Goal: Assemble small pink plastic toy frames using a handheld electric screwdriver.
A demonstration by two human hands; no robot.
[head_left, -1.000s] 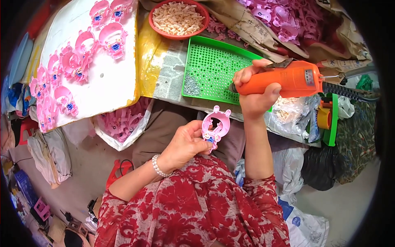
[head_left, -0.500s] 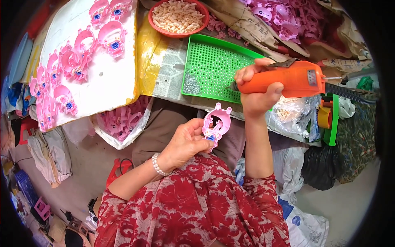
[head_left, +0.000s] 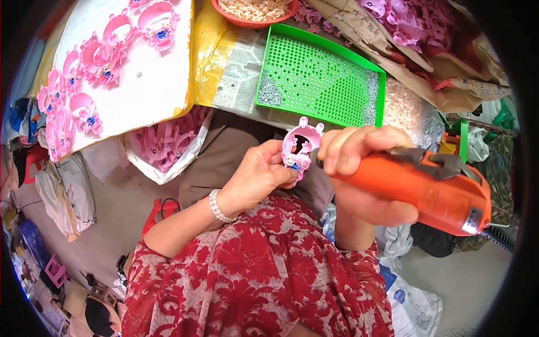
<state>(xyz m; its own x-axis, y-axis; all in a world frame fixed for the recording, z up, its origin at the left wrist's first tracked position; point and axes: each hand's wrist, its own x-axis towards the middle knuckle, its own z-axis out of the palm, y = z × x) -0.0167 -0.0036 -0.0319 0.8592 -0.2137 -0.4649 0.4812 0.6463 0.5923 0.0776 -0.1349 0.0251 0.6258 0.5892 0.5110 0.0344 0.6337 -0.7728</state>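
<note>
Between the thumb and fingers of my left hand point(head_left: 252, 175) is a pink plastic toy part point(head_left: 296, 162), ring-shaped with two small ears at the top and a blue detail low down. My right hand point(head_left: 355, 203) wraps round an orange electric screwdriver point(head_left: 426, 191), its cord trailing off to the right. The screwdriver's front end points left at the lower side of the pink part; its tip is hidden, so I cannot tell whether they touch. Behind both hands lies a green perforated tray point(head_left: 314, 76), with small silver screws point(head_left: 270, 91) heaped at its left and right ends.
A white board point(head_left: 151, 90) at the left carries several assembled pink parts point(head_left: 87, 115). Below it hangs an open bag of pink parts point(head_left: 165, 147). A red bowl point(head_left: 252, 21) of cream-coloured pieces stands at the back. More pink parts point(head_left: 404, 25) lie in brown sacking at the far right.
My right hand has brought the screwdriver down and nearer, from over the tray to beside the pink part. My left hand still holds the part, slightly higher and turned.
</note>
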